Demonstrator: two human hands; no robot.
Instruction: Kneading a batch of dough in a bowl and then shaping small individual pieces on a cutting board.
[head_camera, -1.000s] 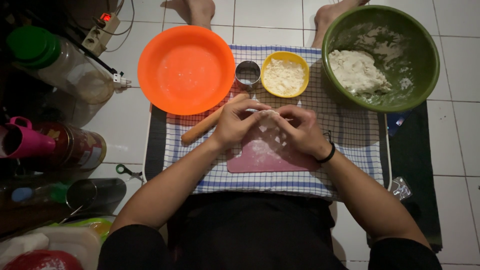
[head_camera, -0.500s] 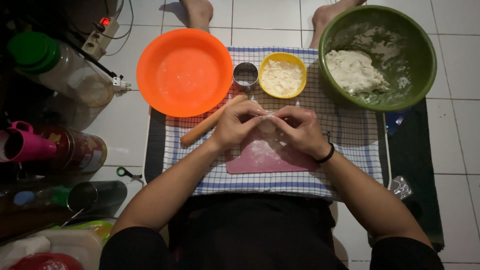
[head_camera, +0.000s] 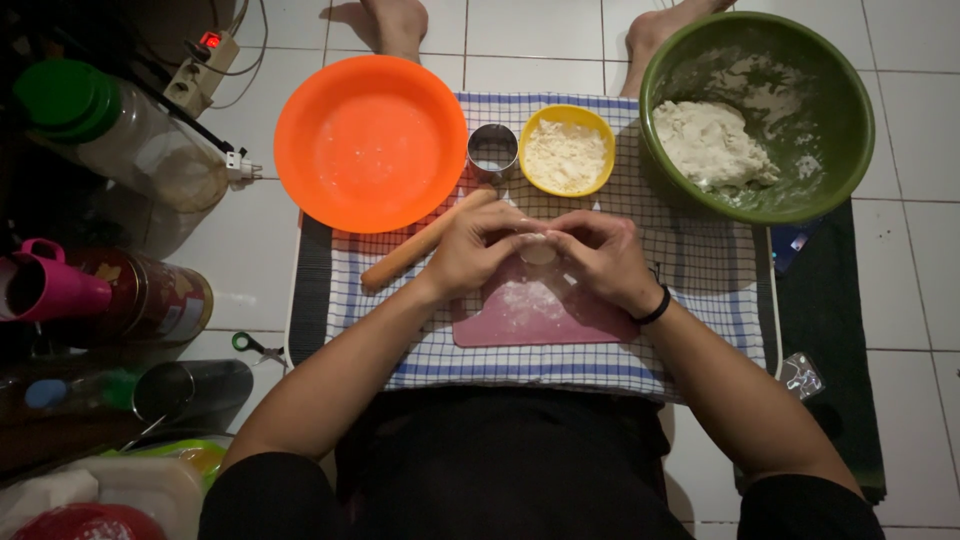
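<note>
At frame centre, the left hand (head_camera: 478, 250) and right hand (head_camera: 600, 255) are pinching a small pale, soft dough piece (head_camera: 538, 250) between their fingertips, each grip closed on it, above a floury pink board (head_camera: 540, 312) lying on a checked cloth (head_camera: 700, 290). A wooden rolling pin (head_camera: 410, 252) is lying beside the left hand. Compared with a second ago, the hands are keeping the same place.
</note>
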